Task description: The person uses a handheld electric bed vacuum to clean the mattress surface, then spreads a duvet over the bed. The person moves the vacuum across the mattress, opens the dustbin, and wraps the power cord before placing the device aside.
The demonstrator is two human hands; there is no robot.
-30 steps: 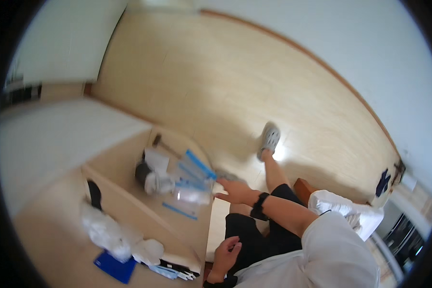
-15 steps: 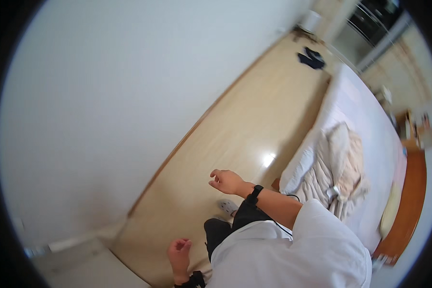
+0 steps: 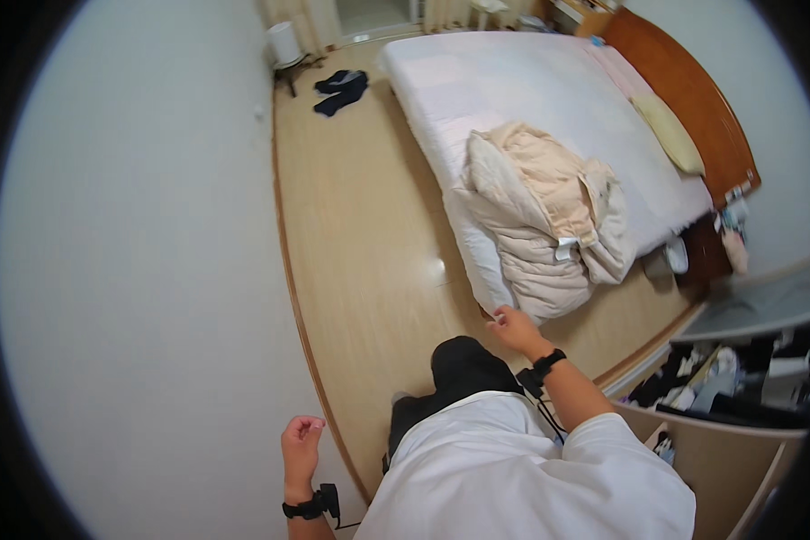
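Near the corner of the bed [image 3: 549, 99], the person's right hand [image 3: 516, 329] is reaching out low, its fingers loosely curled and holding nothing, just beside the bundled beige duvet [image 3: 540, 216] that is spilling over the mattress edge. That duvet is lying heaped on the near left part of the white sheet, with a yellow pillow [image 3: 670, 135] farther right by the wooden headboard [image 3: 684, 90]. The left hand [image 3: 301, 445] is hanging close to the pale wall [image 3: 135, 270], fingers half-curled and empty; both wrists are wearing dark bands, with a thin cable trailing from the right one. A dark garment [image 3: 340, 90] is lying on the wooden floor [image 3: 360, 225] at the far end, near a white cylindrical bin [image 3: 284, 42]. Cluttered clothes and drawers [image 3: 738, 387] are sitting at the right.

A likely risk: the duvet is overhanging the edge, so a one-handed tug could be dragging the whole bundle onto the floor. The trailing cable could also be snagging in the folds, and the glossy floor looks slippery underfoot.
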